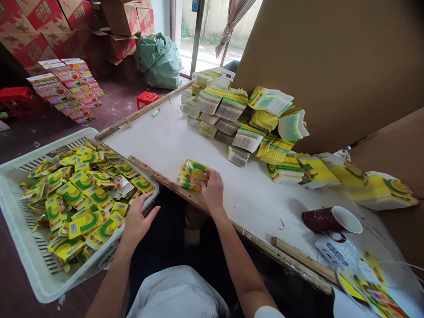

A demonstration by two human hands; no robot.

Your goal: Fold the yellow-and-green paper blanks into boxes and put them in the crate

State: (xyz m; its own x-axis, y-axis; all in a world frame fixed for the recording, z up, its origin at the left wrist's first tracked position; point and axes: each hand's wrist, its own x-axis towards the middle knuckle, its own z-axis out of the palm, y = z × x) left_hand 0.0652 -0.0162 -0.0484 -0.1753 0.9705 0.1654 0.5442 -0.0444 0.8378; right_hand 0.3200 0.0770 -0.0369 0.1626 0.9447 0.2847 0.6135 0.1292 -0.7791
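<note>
Centrally, the right hand (213,190) grasps the small stack (190,171) of yellow-and-green cartons at its right end. The fingers are bent and drawn in toward the thumb, with the fingertips resting on the printed upper face; how firmly they press cannot be told. The stack lies on the white tabletop (159,143), close to the wooden edge strip (170,183) nearest the person.

The left hand (136,223) is empty, its fingers parted and its thumb held well away from them, leaving a wide gap. It is at the near right side of the white basket (20,238); whether it touches the rim cannot be told. The basket, to the left of the table, is filled with loose yellow cartons (96,194) lying at many angles, some with barcodes facing up.

Beyond the stack, bundles (228,106) of similar flat pieces are piled in layers before a large cardboard panel (318,57). A dark mug (316,221) lies tilted at the right, its white interior visible. Near the table's far left border lies a small cutter (155,112); past it, on the floor, are a red stool (147,99) and a green sack (159,62).
</note>
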